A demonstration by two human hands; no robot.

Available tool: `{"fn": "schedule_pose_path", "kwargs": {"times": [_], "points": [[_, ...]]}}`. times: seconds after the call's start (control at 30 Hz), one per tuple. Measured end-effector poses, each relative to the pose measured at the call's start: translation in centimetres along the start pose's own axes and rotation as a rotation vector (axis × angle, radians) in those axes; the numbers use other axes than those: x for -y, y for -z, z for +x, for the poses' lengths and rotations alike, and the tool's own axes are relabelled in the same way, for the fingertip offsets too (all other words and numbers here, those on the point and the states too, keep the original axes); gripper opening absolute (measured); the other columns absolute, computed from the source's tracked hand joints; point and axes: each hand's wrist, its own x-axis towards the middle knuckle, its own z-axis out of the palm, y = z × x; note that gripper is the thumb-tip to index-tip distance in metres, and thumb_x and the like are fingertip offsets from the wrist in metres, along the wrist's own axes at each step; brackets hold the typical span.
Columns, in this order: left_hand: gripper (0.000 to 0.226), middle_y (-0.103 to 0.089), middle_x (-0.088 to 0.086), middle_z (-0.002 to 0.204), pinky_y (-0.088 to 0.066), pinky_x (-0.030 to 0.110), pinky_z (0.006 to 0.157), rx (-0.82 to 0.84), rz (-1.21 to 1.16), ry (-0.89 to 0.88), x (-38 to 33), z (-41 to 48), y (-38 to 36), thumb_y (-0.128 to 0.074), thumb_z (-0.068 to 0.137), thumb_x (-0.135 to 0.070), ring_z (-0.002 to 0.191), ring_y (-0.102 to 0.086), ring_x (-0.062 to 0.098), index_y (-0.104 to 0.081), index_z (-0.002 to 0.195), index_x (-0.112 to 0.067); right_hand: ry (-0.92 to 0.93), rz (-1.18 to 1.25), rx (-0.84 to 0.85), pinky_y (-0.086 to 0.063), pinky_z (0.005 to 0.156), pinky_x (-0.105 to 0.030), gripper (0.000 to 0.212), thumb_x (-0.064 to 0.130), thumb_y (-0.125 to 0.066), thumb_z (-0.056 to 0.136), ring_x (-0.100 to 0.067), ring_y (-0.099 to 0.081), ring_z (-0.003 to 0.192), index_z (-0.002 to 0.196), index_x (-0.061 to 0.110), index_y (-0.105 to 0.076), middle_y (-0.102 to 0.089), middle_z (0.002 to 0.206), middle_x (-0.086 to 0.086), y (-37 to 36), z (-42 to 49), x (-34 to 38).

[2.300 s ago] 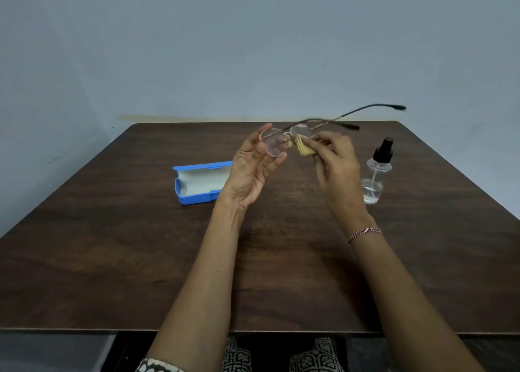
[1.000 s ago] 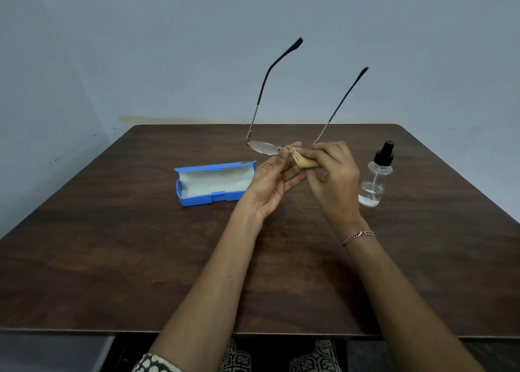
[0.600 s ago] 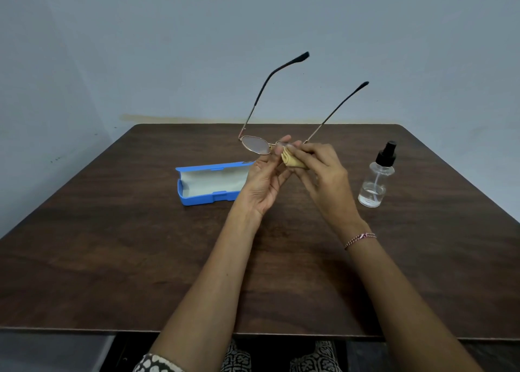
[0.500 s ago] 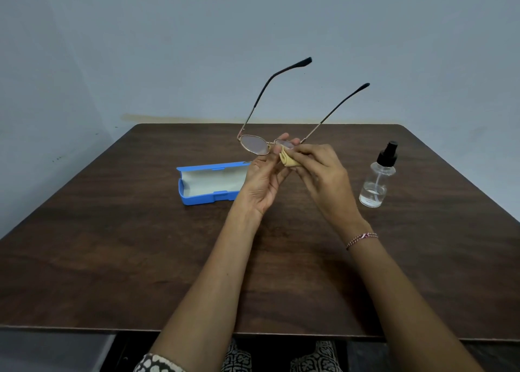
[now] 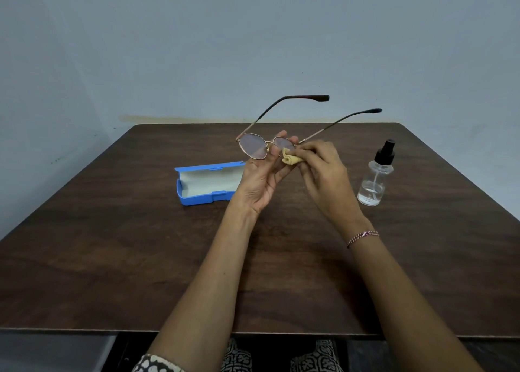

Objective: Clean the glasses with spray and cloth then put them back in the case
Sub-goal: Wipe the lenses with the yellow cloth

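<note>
Thin gold-rimmed glasses [image 5: 254,148] pinched at the bridge by left hand [image 5: 260,179] above the dark wooden table [image 5: 112,259], temples now lowered toward level, right hand [image 5: 323,174] pressing folded yellow cloth [image 5: 291,158] on the right lens, open blue case [image 5: 206,183] behind.

The glasses [image 5: 254,146] have tipped lower (temples now near level).

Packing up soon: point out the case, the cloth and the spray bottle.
case [image 5: 197,200]: head view, blue front wall.
cloth [image 5: 291,159]: head view, folded yellow part.
spray bottle [image 5: 372,184]: head view, clear body.
</note>
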Motion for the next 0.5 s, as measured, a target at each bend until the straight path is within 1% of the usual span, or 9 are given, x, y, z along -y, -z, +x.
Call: {"fn": "schedule_pose_path", "kwargs": {"times": [0.1,0.2,0.23,0.3,0.43,0.5], "points": [[0.069,-0.071,0.005,0.106,-0.056,0.025,0.078,0.009,0.041,0.024,0.17,-0.05,-0.21,-0.086,0.055,-0.038,0.096,-0.067,0.014,-0.058,0.113,-0.012,-0.051,-0.042,-0.036,-0.040,0.083,-0.016,0.024,-0.006,-0.060,0.084,-0.017,-0.048,0.092,0.108,-0.001,-0.064,-0.058,0.096,-0.013,-0.18,0.03,-0.30],[0.066,-0.072,0.002,0.104,-0.055,0.024,0.077,0.028,0.069,0.035,0.38,-0.11,-0.34,-0.084,0.057,-0.036,0.094,-0.067,0.011,-0.059,0.114,-0.013,-0.068,-0.016,-0.067,-0.040,0.086,-0.012,0.025,-0.005,-0.061,0.085,-0.014,-0.048,0.095,0.109,-0.001,-0.065,-0.059,0.097,-0.013,-0.38,-0.02,-0.23],[0.064,-0.072,0.001,0.101,-0.055,0.023,0.076,0.032,0.069,0.034,0.36,-0.13,-0.32,-0.082,0.058,-0.035,0.092,-0.068,0.010,-0.059,0.114,-0.013,-0.073,0.013,-0.070,-0.041,0.088,-0.014,0.026,-0.005,-0.061,0.085,-0.015,-0.050,0.097,0.110,0.000,-0.065,-0.059,0.099,-0.013,-0.41,-0.03,-0.09],[0.065,-0.072,0.002,0.101,-0.056,0.022,0.073,0.028,0.050,0.022,0.23,-0.13,-0.20,-0.083,0.058,-0.034,0.091,-0.068,0.010,-0.058,0.114,-0.012,-0.075,0.064,-0.056,-0.045,0.090,-0.020,0.027,-0.004,-0.060,0.086,-0.018,-0.054,0.100,0.111,0.001,-0.065,-0.059,0.103,-0.013,-0.40,-0.03,0.19],[0.071,-0.070,0.004,0.109,-0.056,0.024,0.075,0.013,0.036,-0.012,0.06,0.12,0.13,-0.086,0.057,-0.035,0.096,-0.068,0.014,-0.055,0.116,-0.011,-0.054,0.064,-0.029,-0.046,0.085,-0.020,0.024,-0.004,-0.062,0.083,-0.021,-0.056,0.094,0.106,0.000,-0.066,-0.059,0.099,-0.012,-0.08,0.07,0.17],[0.071,-0.070,0.003,0.110,-0.055,0.024,0.077,0.019,0.055,-0.003,0.10,0.10,0.05,-0.086,0.057,-0.036,0.098,-0.067,0.013,-0.055,0.116,-0.012,-0.076,0.053,-0.042,-0.048,0.083,-0.025,0.023,-0.004,-0.062,0.083,-0.023,-0.057,0.092,0.106,0.000,-0.066,-0.059,0.097,-0.012,-0.06,0.11,0.17]]}}
